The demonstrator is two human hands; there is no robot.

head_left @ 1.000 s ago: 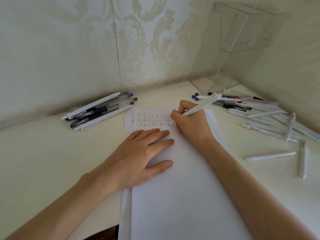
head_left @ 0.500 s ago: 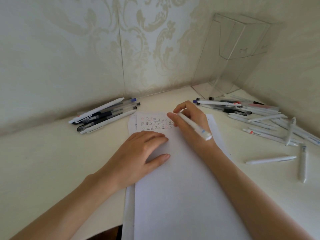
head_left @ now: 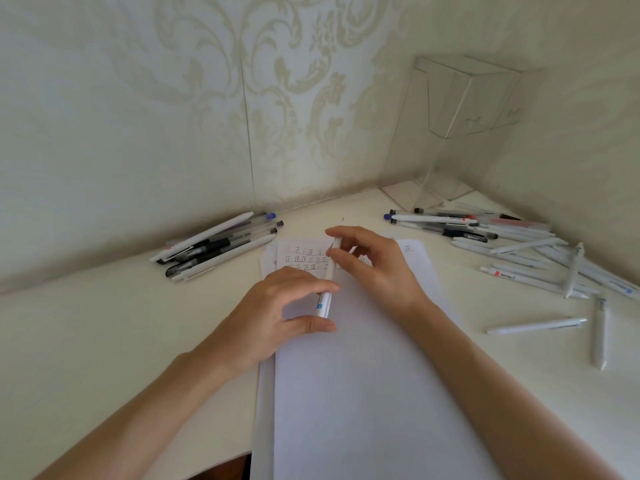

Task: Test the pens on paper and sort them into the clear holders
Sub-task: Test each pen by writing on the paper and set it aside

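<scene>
Above the paper's [head_left: 363, 393] written top rows, both hands now share one white pen [head_left: 328, 282]. The right hand [head_left: 377, 268], writing a moment ago, pinches its upper end. The left hand [head_left: 277, 317], lifted off the sheet, curls around its lower end. Testing looks finished; the clear holders [head_left: 464, 133] beyond the paper likely come next.

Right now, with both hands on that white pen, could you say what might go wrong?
1. The white pen is pinched near its ends by the left hand and right hand above the paper; it may slip and mark it.
2. The left pen pile and right pen pile look alike, so it could land in the wrong one.
</scene>
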